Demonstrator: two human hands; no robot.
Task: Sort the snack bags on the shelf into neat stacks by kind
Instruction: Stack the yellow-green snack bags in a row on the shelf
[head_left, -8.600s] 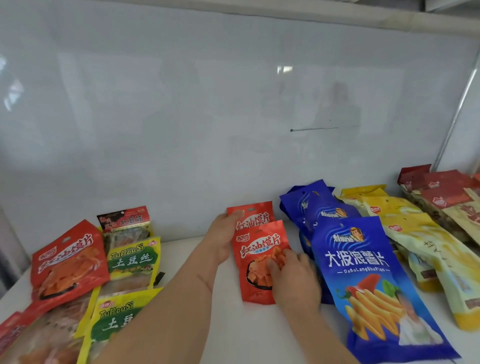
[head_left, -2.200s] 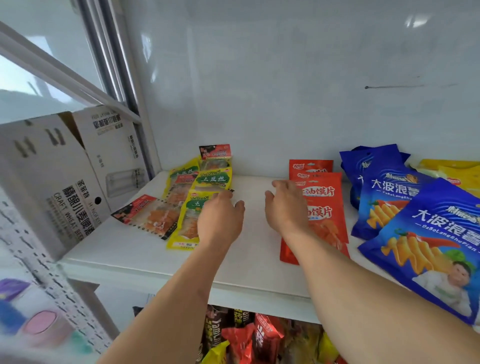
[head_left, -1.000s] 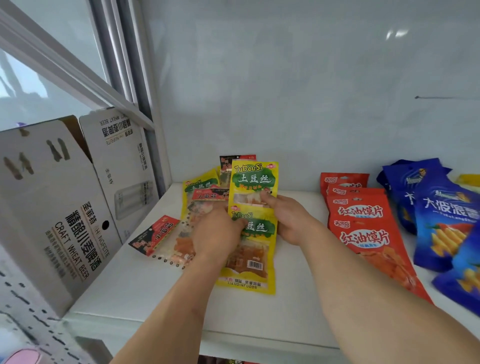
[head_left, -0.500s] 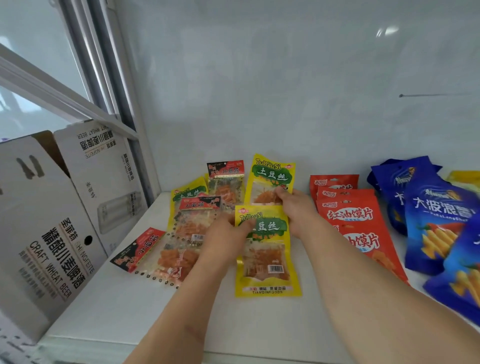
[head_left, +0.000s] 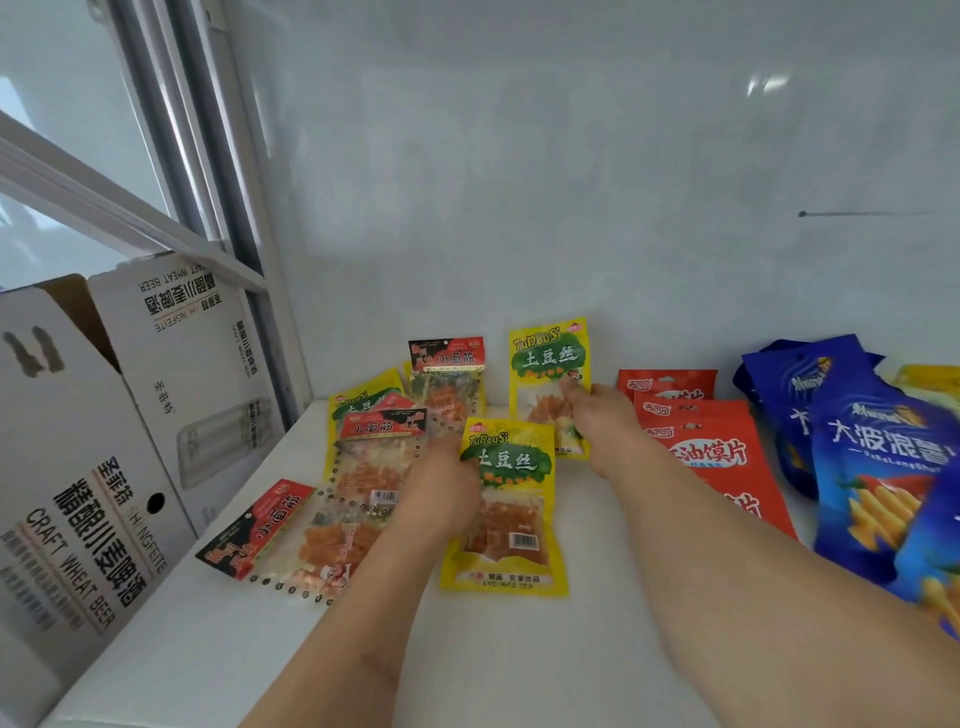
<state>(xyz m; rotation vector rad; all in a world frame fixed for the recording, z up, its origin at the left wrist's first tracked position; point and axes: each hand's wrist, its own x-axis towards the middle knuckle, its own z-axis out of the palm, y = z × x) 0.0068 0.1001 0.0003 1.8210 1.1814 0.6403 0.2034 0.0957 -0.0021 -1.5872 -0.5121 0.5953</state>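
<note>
My right hand (head_left: 597, 415) pinches an upright yellow-green potato-shred bag (head_left: 548, 364) near the back wall. My left hand (head_left: 441, 486) grips the left edge of a second yellow bag (head_left: 511, 525) that lies flat on the white shelf (head_left: 519, 649). Left of it lie clear bags with red-black headers: one (head_left: 382, 457) over a third yellow bag (head_left: 358, 402), one (head_left: 280, 540) nearer the shelf's front, one (head_left: 449, 374) at the back.
A stack of red bags (head_left: 711, 452) lies right of my right hand, with blue chip bags (head_left: 878, 467) further right. A white beer carton (head_left: 104, 441) stands at the shelf's left end beside a metal upright (head_left: 218, 208).
My right hand has moved its yellow bag right and back, clear of the others. My left hand has stayed on the lower yellow bag's edge. The view has shifted slightly.
</note>
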